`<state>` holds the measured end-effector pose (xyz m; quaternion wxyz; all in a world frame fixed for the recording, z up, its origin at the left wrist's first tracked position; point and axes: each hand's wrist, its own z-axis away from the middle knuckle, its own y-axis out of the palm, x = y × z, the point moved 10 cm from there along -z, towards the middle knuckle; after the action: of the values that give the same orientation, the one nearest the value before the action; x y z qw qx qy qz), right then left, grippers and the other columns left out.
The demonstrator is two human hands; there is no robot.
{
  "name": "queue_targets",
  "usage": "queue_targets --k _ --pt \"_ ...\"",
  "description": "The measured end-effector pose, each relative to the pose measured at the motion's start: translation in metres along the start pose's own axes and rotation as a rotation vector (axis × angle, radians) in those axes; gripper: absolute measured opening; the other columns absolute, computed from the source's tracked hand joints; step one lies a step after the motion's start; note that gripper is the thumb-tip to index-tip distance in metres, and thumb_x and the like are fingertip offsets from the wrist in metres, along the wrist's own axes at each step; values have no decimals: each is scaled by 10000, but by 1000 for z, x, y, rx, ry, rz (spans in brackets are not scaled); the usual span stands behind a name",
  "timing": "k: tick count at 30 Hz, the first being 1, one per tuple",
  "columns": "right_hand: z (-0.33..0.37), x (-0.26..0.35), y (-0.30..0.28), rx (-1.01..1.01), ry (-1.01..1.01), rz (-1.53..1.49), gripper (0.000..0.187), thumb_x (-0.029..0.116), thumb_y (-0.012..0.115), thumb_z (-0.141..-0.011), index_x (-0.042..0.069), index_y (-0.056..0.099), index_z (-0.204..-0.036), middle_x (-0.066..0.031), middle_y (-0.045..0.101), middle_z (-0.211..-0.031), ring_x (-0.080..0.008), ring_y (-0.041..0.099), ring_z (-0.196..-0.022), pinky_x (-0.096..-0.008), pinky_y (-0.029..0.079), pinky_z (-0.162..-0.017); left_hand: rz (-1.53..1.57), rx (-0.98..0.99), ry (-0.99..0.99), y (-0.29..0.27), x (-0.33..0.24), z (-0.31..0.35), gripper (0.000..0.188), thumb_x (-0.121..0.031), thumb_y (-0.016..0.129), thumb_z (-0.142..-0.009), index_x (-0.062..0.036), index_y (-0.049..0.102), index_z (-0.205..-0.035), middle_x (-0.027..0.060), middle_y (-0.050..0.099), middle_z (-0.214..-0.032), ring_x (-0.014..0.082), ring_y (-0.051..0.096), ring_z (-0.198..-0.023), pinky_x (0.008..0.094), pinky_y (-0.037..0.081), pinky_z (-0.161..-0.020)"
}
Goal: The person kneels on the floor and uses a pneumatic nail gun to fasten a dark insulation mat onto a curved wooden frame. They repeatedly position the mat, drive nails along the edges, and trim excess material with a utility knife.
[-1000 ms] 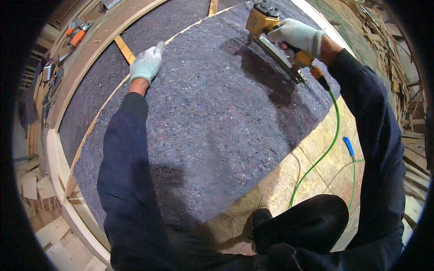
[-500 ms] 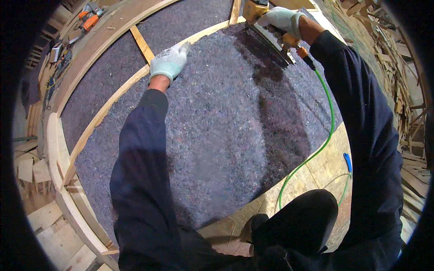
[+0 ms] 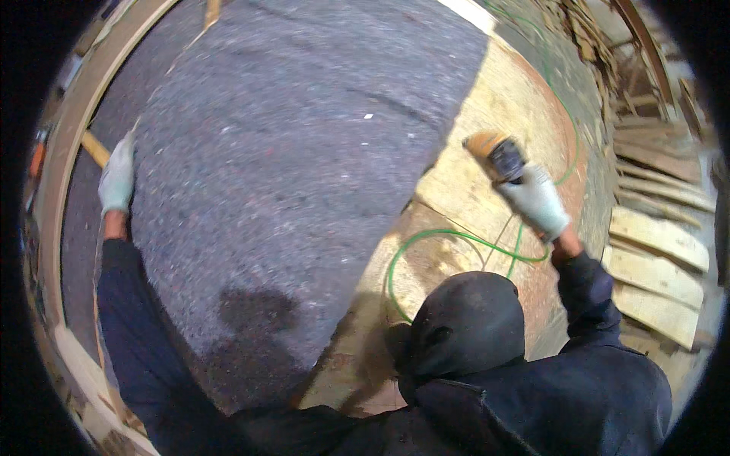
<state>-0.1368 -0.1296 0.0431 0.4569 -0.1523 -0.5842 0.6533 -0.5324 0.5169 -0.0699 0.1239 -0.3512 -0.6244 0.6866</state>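
My right hand (image 3: 534, 202), in a pale glove, is closed round the grip of a yellow and black air nail gun (image 3: 498, 156). The tool is held over bare yellowish board, to the right of a large grey-blue felt sheet (image 3: 304, 152). On the far side of the body, my gloved left hand (image 3: 117, 176) lies along the felt's left edge, fingers stretched forward. It rests beside a short wooden crosspiece (image 3: 95, 149). Motion blurs the tool, and its nose cannot be made out clearly.
A green air hose (image 3: 426, 234) loops over the board near my knee (image 3: 471, 323). The curved wooden frame (image 3: 91, 102) rises along the left. Cut wood pieces (image 3: 658, 266) lie at the right, with a scrap pile (image 3: 585, 38) farther off.
My right hand has brought the nail gun back from the felt's far edge to above the board at right. My left hand has moved left and nearer along the felt edge; the view has shifted.
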Motion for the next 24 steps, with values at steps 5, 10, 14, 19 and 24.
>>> queue_targets --k 5,10,14,19,24 --pt "53 -152 128 170 371 39 534 515 637 -870 52 656 -1135 -280 675 -1091 -430 652 -1053 -471 517 -913 11 80 -90 -3 -3 3 593 -498 314 -1054 -126 491 -1481 106 520 -1487 304 470 -1378 385 333 -1141" --pt "18 -242 94 -224 193 87 362 349 634 -933 78 658 -1173 -169 693 -1013 -361 668 -962 -469 526 -834 102 -19 -98 -18 -17 22 604 -453 432 -1053 -40 466 -1492 121 486 -1526 241 428 -1427 354 293 -1180" --pt "-40 -344 48 -301 313 461 533 426 633 -904 38 617 -1268 -232 639 -1243 -388 622 -1134 -473 497 -954 -47 -87 90 -51 -34 91 505 -357 467 -1055 -43 514 -1447 149 518 -1485 288 458 -1401 375 337 -1159" --pt "-85 -446 73 -123 471 559 592 511 617 -884 59 637 -1266 -228 663 -1229 -365 651 -1115 -477 502 -938 -164 -63 -134 -108 18 280 453 -289 469 -1052 -8 553 -1396 166 563 -1432 286 497 -1363 385 354 -1156" --pt "-146 -478 141 -80 230 333 459 379 563 -978 65 611 -1310 -165 692 -1200 -294 671 -1046 -406 525 -860 -110 -117 -661 -134 68 529 453 -310 469 -1049 -3 575 -1364 195 581 -1395 331 519 -1324 397 368 -1142"
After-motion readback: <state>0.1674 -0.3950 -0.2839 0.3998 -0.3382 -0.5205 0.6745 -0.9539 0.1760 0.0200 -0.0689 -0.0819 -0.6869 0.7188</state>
